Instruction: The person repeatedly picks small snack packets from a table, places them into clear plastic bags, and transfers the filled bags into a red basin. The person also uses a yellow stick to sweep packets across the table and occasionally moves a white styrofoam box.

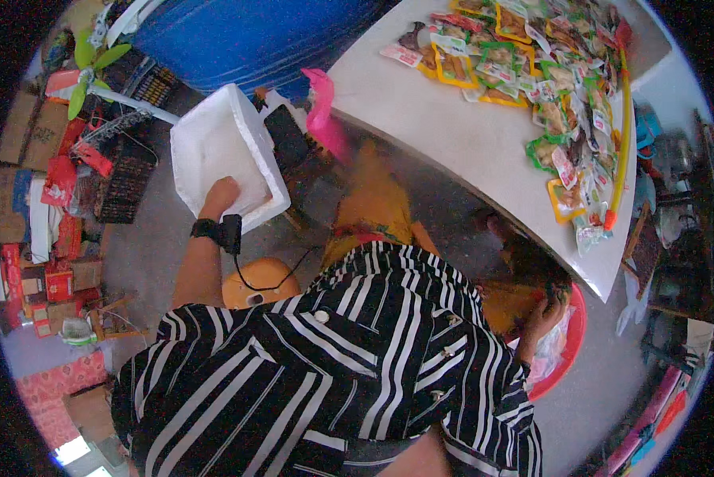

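My left hand (223,195) is closed, its knuckles up, inside the outline of a white foam box (253,135) at the near left corner. Whether it grips the rim or something small is hidden. A black strap with a small device (228,233) sits on that wrist, a cable running from it. At the right, my right hand (544,316) hangs low over a red basin (571,350) lined with clear plastic (554,354). Dark shadow blurs its fingertips, so I cannot make out whether it holds anything.
Ahead right, a white table (444,119) carries many small sealed food packets (564,111) and a yellow tube (623,143) along its edge. A blue sheet (237,40) spreads ahead. Pink plastic (321,111) hangs beside the table. Near my left arm is an orange stool (253,282); cartons (35,131) line the left.
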Motion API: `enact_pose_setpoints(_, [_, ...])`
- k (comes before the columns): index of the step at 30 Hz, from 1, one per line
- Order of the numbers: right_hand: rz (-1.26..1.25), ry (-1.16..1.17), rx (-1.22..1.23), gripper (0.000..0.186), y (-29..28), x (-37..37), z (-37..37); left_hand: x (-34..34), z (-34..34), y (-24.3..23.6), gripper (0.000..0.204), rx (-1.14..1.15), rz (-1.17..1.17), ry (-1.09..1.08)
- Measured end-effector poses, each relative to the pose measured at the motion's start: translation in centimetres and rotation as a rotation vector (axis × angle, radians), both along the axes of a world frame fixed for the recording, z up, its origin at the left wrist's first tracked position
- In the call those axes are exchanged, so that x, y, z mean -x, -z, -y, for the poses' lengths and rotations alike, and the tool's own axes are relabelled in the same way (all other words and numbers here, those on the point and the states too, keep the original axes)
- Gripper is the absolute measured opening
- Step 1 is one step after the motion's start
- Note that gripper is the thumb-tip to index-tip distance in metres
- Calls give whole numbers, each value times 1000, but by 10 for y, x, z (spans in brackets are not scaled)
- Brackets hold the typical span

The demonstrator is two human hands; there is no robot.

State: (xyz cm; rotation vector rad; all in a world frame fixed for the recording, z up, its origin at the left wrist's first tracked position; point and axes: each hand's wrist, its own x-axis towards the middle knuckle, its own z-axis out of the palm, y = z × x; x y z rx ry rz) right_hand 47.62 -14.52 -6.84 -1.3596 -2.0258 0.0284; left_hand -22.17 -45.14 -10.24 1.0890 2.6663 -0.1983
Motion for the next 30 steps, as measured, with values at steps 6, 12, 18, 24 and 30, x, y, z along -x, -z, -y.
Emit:
enact_pose_setpoints(6, [44, 33, -54, 23, 4, -1, 2, -29, 12, -34, 31, -334, 302, -49])
enact_pose_setpoints(12, [22, -26, 33, 25, 13, -8, -3, -29, 11, -53, 26, -195, 245, 31])
enact_pose_setpoints(18, [66, -25, -20, 33, 23, -17, -4, -28, 13, -65, 23, -201, 297, -50])
enact_pose_setpoints(24, [22, 30, -9, 26, 25, -13, 1, -31, 1, -100, 22, -316, 309, -301])
enact_pose_setpoints(30, [-308, 29, 191, 21, 12, -19, -22, -66, -72, -172, 14, -899, 525, -345])
